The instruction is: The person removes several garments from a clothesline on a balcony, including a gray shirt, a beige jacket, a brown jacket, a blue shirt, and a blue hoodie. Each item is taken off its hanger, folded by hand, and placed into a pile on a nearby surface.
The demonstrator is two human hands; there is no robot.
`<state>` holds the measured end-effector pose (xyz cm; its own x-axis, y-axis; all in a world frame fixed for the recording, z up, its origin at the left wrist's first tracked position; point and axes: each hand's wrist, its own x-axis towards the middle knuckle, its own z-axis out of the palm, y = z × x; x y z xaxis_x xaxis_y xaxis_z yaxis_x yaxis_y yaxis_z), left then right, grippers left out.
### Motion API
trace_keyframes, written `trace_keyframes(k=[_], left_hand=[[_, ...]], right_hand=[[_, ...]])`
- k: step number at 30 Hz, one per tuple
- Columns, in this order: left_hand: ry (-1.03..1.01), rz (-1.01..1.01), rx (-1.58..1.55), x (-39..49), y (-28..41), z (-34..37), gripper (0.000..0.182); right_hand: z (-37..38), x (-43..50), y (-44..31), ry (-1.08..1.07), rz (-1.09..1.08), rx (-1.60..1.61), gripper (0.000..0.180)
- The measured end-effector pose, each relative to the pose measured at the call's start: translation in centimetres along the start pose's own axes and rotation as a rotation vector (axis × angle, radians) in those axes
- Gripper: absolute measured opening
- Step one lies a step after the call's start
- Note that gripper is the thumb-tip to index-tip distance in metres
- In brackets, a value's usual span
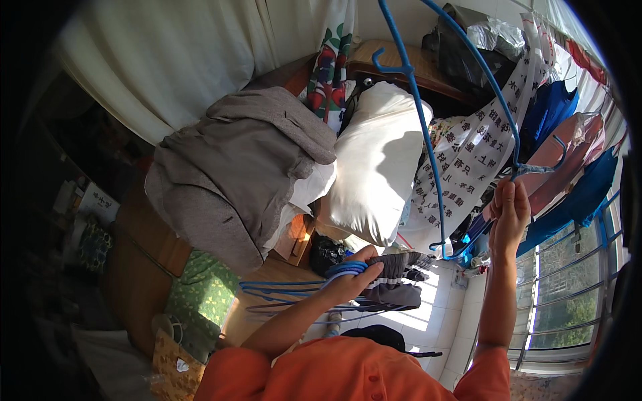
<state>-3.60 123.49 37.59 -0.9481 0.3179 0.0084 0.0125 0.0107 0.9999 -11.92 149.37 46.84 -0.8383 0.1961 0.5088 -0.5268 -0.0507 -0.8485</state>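
Note:
My right hand (510,210), raised at the right, is closed around the neck of a large blue clothes hanger (426,130), just below its hook. The hanger's frame reaches up past the top of the view. Nearer the middle, my left hand (353,280) grips several blue hangers (281,288) by their hooks, their frames spreading to the left. Dark grey clothing (396,280) with a gathered waistband hangs at the same hand, its edge between thumb and fingers.
Grey-brown fabric (241,170) covers a bulky thing beside a white-covered bundle (381,160). A white curtain with printed characters (466,160) hangs behind the hanger. Blue garments (577,200) and pink clothing (562,160) hang by the barred window (567,295). A green patterned cloth (205,290) lies lower left.

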Motion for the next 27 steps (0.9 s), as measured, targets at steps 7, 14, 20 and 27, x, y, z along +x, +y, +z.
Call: trace_keyframes(k=[7, 14, 20, 27], left_hand=[[0.087, -0.022, -0.137, -1.3, 3.6, -4.0, 0.018], [0.175, 0.100, -0.178, 2.2, 14.0, -10.6, 0.010], [0.431, 0.431, 0.120, 7.8, 30.0, -20.4, 0.016], [0.776, 0.442, 0.311, 5.3, 42.9, -34.6, 0.021]], right_hand=[[-0.6, -0.3, -0.4, 0.074, 0.030, 0.060, 0.019], [-2.3, -1.1, 0.8, 0.173, 0.070, 0.018, 0.020], [-4.8, -1.2, 0.7, 0.264, 0.012, 0.100, 0.019], [-6.2, -2.9, 1.8, 0.377, 0.103, 0.010, 0.018]])
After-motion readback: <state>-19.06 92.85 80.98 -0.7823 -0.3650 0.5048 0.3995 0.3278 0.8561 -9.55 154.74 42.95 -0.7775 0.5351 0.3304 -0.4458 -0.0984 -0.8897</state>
